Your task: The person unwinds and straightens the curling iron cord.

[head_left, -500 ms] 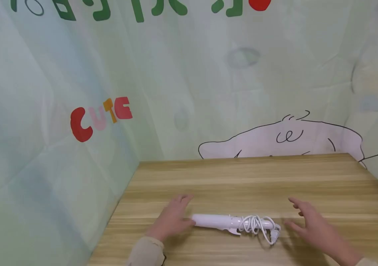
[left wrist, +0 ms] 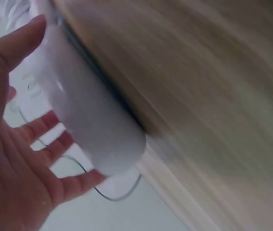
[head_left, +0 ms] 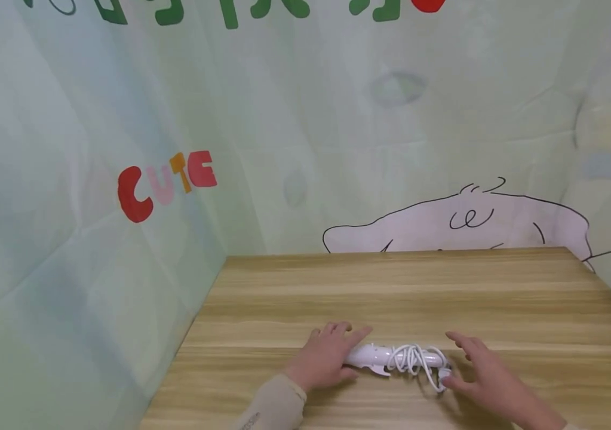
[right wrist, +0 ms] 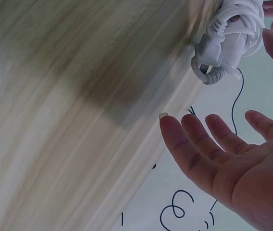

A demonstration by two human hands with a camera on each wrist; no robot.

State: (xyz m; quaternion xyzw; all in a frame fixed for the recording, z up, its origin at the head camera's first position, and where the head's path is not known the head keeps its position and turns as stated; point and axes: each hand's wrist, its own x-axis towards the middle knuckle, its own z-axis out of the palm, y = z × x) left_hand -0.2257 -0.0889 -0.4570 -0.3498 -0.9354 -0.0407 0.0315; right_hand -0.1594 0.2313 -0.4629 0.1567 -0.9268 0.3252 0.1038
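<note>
A white curling iron (head_left: pixel 368 356) lies crosswise on the wooden table, its lever towards the near side. Its white cord (head_left: pixel 408 359) is wound round the right part, and the plug (head_left: pixel 444 376) hangs at that end. My left hand (head_left: pixel 322 358) is over the left end, covering it in the head view. In the left wrist view its fingers reach along the smooth barrel (left wrist: pixel 91 103), thumb on the other side, not curled round it. My right hand (head_left: pixel 490 379) is beside the plug end with fingers extended, holding nothing; whether its thumb touches the plug I cannot tell.
The wooden table (head_left: pixel 391 292) ends at the back against a pale printed cloth (head_left: pixel 294 119). The same cloth hangs along the left side, with coloured letters on it, and also at the right.
My left hand has moved right, from beside the curling iron's left end to over it. My right hand has come left, closer to the plug. The curling iron lies about where it was.
</note>
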